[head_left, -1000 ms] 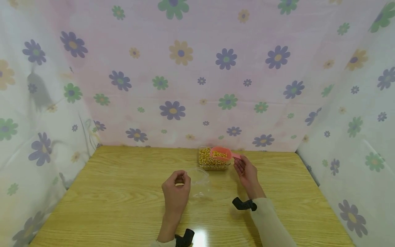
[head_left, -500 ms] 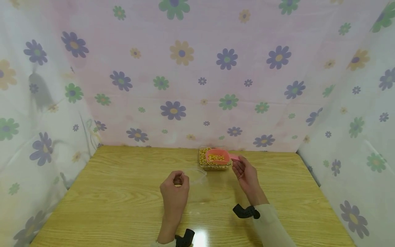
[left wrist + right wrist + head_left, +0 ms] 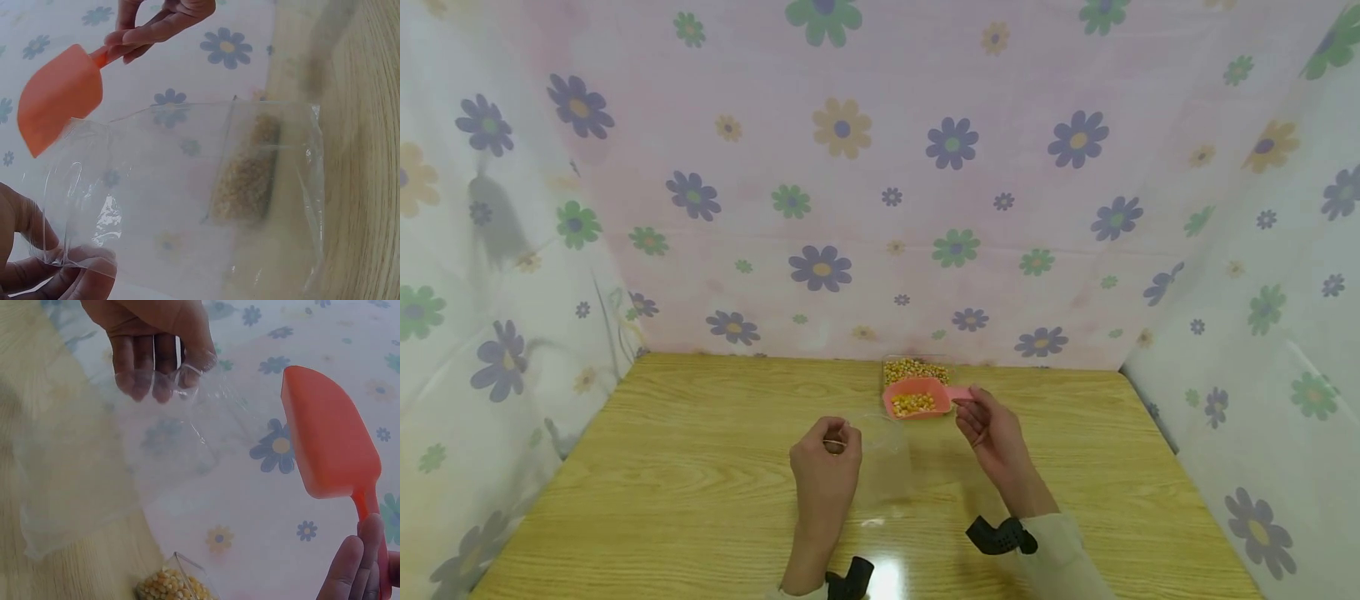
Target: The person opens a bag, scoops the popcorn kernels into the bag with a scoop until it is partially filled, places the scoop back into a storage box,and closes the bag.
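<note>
A clear plastic bag (image 3: 187,187) hangs from my left hand (image 3: 827,462), whose thumb and fingers pinch its upper edge. My right hand (image 3: 996,450) grips the handle of a coral-pink scoop (image 3: 917,398). Yellow corn kernels (image 3: 913,405) lie in the scoop's bowl in the head view. The scoop is up above the table, just behind and over the bag's mouth, close to it; whether they touch I cannot tell. Behind the scoop stands a clear rectangular container (image 3: 177,581) of corn, partly covered by the scoop in the head view.
The wood-grain table (image 3: 700,467) spreads around both hands. A flowered cloth (image 3: 880,208) hangs behind the table and along both sides. Each wrist wears a black camera mount, such as the right mount (image 3: 1002,535).
My right hand has brought the loaded scoop from over the container toward the bag, left and nearer to me. My left hand keeps its pinch on the bag, whose mouth has shifted slightly.
</note>
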`<state>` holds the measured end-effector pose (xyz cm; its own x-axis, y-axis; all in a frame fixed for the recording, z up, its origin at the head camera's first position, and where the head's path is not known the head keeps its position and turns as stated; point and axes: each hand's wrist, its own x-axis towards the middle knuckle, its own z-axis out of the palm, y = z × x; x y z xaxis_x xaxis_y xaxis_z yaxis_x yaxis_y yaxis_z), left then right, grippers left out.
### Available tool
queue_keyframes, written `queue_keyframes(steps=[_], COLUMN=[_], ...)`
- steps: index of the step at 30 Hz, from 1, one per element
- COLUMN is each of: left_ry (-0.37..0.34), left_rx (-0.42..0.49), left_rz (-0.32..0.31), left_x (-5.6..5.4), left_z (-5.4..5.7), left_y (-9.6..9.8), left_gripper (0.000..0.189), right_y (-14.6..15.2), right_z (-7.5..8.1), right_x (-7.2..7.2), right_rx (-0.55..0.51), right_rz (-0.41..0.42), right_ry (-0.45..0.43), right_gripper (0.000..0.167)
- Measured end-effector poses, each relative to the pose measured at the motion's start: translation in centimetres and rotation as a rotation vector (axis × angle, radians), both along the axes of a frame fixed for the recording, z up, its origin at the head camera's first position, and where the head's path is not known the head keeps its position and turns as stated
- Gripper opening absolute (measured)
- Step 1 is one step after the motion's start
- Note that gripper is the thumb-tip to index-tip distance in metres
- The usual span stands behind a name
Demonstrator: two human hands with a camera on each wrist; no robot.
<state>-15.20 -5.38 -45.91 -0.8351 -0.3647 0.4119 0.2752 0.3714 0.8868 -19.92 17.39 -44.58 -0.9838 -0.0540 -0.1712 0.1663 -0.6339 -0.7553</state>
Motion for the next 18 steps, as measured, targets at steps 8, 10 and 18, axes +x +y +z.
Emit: queue_keyframes(steps=[8,10,18], left_ry=[0.012,0.027,0.053], left_rx=[-0.001,-0.006,-0.035], left_rz=[-0.023,-0.03,-0.043], left_x=[0.1,0.1,0.2], left_z=[0.2,0.2,0.1], left_y=[0.0,0.0,0.3], left_gripper=[0.009,0.009,0.009], right_y=[-1.0,-1.1,-1.2], right_z=[0.3,0.3,0.9], right_x=[1.1,1.3,1.6], right_rx=[0.087,0.105,0.208], right_rz=[-0.003,-0.01,-0.096], right_ry=[0.009,0.023,0.055], right_gripper=[0.035,0.034,0.032])
